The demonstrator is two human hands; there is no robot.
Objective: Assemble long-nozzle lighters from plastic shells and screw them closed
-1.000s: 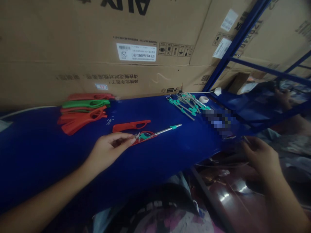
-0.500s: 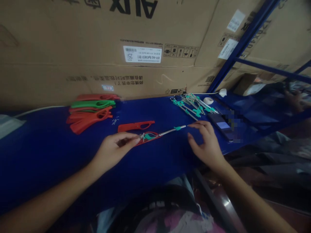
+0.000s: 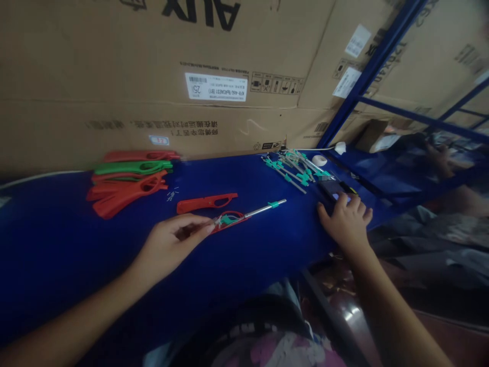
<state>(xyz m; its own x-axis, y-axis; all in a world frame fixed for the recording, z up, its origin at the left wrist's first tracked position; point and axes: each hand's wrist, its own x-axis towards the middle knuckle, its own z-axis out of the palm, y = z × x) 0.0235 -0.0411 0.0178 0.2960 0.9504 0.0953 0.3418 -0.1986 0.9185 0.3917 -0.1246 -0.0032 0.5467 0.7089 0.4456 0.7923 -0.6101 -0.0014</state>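
My left hand [image 3: 168, 244] lies on the blue table top [image 3: 76, 244], fingertips pinching the end of a red plastic handle [image 3: 229, 221] fitted with a teal part and a metal rod [image 3: 263, 210]. Just beyond it lies a bare red handle [image 3: 206, 203]. My right hand [image 3: 346, 221] rests at the far right, its fingers on a dark phone [image 3: 331, 190]. Several teal-and-metal rod parts [image 3: 290, 171] lie in a bundle beyond the phone. A stack of red and green handles [image 3: 130, 183] lies at the left, with tiny metal pins [image 3: 172, 194] beside it.
Large cardboard boxes [image 3: 214, 86] stand along the table's back edge. A blue metal rack [image 3: 367, 86] rises at the right, with another person's hand [image 3: 439, 159] behind it. A white cable and a white roll [image 3: 319, 160] lie at the back. The table's near edge drops to a dark floor.
My right hand has moved from beside the table, past the rod tip, onto the phone. My left hand and the red handle have stayed nearly in place.
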